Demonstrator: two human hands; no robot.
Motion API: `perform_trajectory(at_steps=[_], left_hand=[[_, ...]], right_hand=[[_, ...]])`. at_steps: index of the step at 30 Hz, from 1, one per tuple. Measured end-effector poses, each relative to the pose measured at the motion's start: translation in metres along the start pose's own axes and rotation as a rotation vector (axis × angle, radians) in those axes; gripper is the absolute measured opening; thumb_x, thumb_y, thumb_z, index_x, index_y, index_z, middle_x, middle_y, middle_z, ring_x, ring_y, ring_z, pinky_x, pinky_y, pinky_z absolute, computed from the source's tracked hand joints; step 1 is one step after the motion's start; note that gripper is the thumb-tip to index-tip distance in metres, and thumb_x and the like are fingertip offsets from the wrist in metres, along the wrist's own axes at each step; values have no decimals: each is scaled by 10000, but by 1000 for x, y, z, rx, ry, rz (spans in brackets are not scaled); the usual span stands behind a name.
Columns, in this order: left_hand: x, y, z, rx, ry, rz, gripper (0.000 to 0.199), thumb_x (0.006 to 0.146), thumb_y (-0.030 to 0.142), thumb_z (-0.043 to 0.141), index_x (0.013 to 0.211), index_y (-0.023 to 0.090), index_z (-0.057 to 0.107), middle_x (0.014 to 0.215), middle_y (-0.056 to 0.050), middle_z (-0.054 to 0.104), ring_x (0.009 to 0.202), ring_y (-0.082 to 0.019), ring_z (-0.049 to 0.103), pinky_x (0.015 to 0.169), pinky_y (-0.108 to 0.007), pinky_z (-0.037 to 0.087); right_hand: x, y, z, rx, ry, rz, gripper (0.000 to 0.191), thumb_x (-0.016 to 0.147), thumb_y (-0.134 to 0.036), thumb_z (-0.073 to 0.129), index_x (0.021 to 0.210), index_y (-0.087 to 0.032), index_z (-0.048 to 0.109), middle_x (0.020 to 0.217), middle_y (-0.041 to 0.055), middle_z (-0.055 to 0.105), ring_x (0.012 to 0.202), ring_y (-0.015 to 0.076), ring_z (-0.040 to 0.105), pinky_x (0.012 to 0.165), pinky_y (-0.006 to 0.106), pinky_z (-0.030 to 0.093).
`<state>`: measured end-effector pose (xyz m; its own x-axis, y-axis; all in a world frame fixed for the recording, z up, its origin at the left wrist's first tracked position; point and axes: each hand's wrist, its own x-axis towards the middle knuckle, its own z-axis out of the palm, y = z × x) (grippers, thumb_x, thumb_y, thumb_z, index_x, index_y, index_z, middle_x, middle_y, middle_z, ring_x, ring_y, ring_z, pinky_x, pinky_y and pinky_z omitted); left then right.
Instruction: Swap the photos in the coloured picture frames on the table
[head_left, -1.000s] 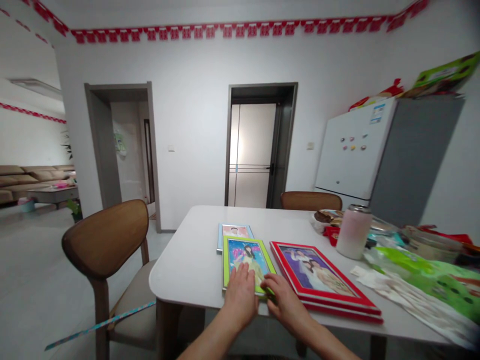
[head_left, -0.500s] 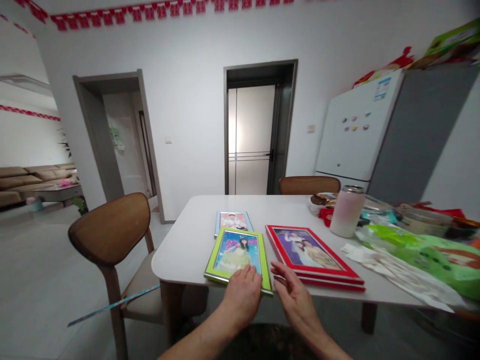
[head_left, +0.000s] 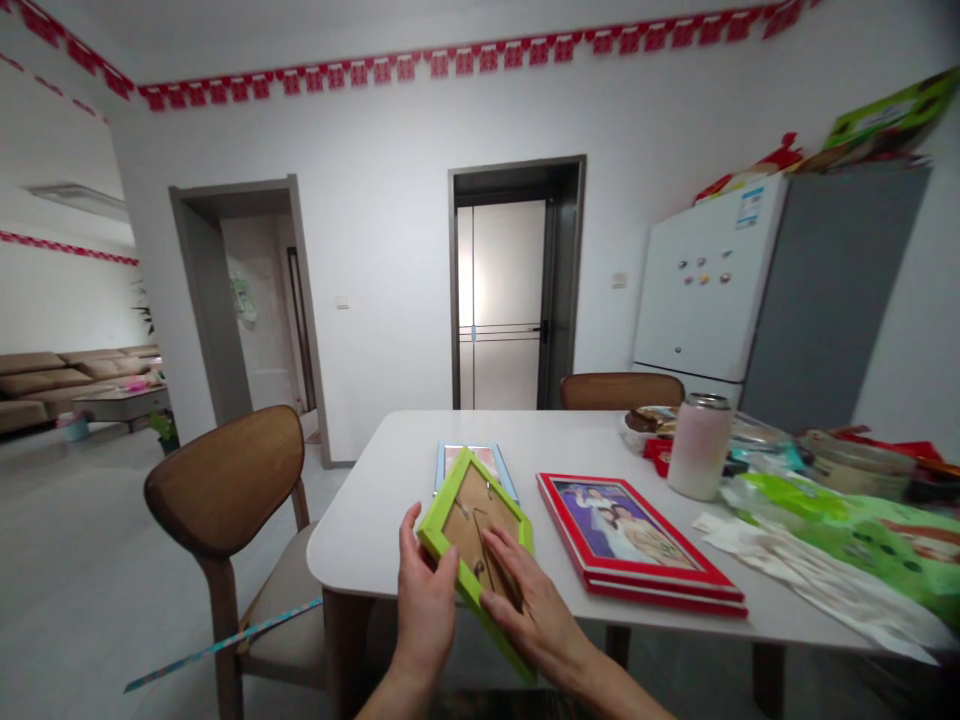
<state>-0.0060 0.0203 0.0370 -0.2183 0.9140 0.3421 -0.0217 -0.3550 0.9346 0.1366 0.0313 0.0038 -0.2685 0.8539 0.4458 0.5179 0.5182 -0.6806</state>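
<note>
A green picture frame (head_left: 435, 535) is held up off the table's front edge, tilted, with its brown backing board and metal clips facing me. My left hand (head_left: 426, 600) grips its left edge, thumb on the near side. Across the lower right of the frame lies my right hand (head_left: 529, 605), its fingers on the backing and the rim. Behind it a light blue picture frame (head_left: 501, 470) lies on the table, partly hidden. To the right, two red picture frames (head_left: 637, 535) are stacked, the upper one showing a photo of people.
On the white table (head_left: 360, 510) stand a pink and white bottle (head_left: 699, 447), a green plastic package (head_left: 847, 530), white gloves or cloth (head_left: 810, 575) and food containers. A wooden chair (head_left: 232, 490) is at the left, another (head_left: 622, 388) behind the table.
The green frame was lying photo side up on the table; it is now lifted and turned over, backing towards me. Both hands have closed on it. The camera view has tilted up slightly.
</note>
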Motion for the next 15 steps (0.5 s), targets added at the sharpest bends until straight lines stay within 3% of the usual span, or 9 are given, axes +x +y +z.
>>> perform_trajectory(at_steps=[7,10,15], left_hand=[[-29,-56,-30,150,-112,-167,635,618,288,572,1183,83,367,1139,-111,524,1037,-200,486,865,-235,381],[-37,-63,-36,328,-158,-170,659,625,274,569,1210,76,340,1176,-115,495,1094,-205,436,911,-254,339],[-37,-56,-41,568,-218,-69,612,608,201,557,1186,93,389,1230,-120,437,1143,-212,376,968,-302,275]], right_hand=[[-8,11,-21,-179,-246,-50,496,669,-365,510,1131,-184,507,1285,125,377,1176,246,338,971,396,266],[0,-1,-26,-211,-314,-101,421,670,-272,486,1077,-181,547,1243,106,433,1137,220,390,955,341,297],[11,-9,-26,-186,-351,-142,426,655,-179,449,1069,-186,551,1196,77,486,1102,194,427,938,305,313]])
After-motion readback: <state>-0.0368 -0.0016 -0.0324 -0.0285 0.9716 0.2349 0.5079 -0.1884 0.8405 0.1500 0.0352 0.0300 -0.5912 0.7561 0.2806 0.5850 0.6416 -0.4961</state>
